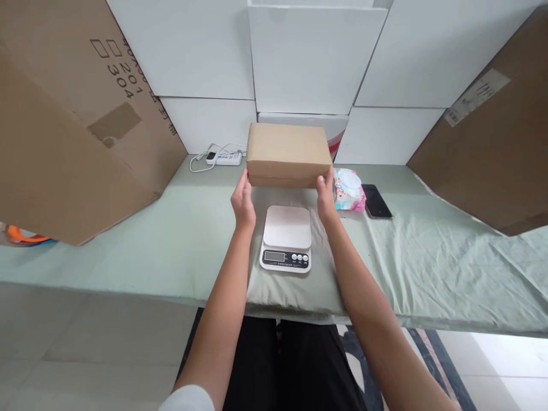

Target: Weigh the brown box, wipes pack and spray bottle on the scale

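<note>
Head view: we clamp cardboard box (289, 153) between left hand (243, 201) and right hand (326, 197), palms on its short ends, behind scale (286, 238) on green cloth (180, 245). We judge box light, stiff, smooth-sided; grip low at ends.

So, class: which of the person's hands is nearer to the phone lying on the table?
Right. The right hand grips the cardboard box's right end, with only the wipes pack between it and the phone. The left hand grips the box's far end.
</note>
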`<action>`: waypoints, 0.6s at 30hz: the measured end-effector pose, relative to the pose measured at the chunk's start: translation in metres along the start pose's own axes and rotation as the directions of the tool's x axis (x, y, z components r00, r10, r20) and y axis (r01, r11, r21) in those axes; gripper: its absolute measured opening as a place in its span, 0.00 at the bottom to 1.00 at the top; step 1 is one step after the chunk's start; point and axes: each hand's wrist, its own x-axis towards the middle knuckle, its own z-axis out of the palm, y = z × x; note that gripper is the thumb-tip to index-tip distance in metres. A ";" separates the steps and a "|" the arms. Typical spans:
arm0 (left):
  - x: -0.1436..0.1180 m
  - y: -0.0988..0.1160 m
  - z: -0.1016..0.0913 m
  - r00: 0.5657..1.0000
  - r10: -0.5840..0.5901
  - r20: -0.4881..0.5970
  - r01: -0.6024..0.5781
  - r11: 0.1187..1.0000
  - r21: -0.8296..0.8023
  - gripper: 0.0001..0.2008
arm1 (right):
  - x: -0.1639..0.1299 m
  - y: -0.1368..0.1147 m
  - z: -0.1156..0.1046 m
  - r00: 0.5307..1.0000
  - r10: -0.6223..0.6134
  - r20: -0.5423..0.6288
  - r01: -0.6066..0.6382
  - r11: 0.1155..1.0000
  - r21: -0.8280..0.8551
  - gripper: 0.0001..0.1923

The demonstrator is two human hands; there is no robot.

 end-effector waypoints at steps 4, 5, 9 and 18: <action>-0.080 0.033 -0.025 0.999 -0.040 0.026 0.040 0.999 -0.021 0.34 | -0.071 0.003 -0.022 0.984 -0.096 -0.153 0.133 0.958 0.254 0.41; -0.100 0.034 -0.031 0.999 -0.044 0.004 0.044 0.999 -0.014 0.35 | -0.091 0.008 -0.023 0.978 -0.111 -0.179 0.162 0.938 0.306 0.43; -0.143 0.031 -0.046 0.999 -0.047 0.006 0.047 0.998 -0.029 0.36 | -0.146 0.022 -0.012 0.974 -0.079 -0.212 0.160 0.902 0.400 0.44; -0.138 0.036 -0.043 0.991 -0.131 -0.011 0.131 0.991 -0.022 0.37 | -0.148 0.024 -0.001 0.971 -0.012 -0.239 0.115 0.899 0.422 0.42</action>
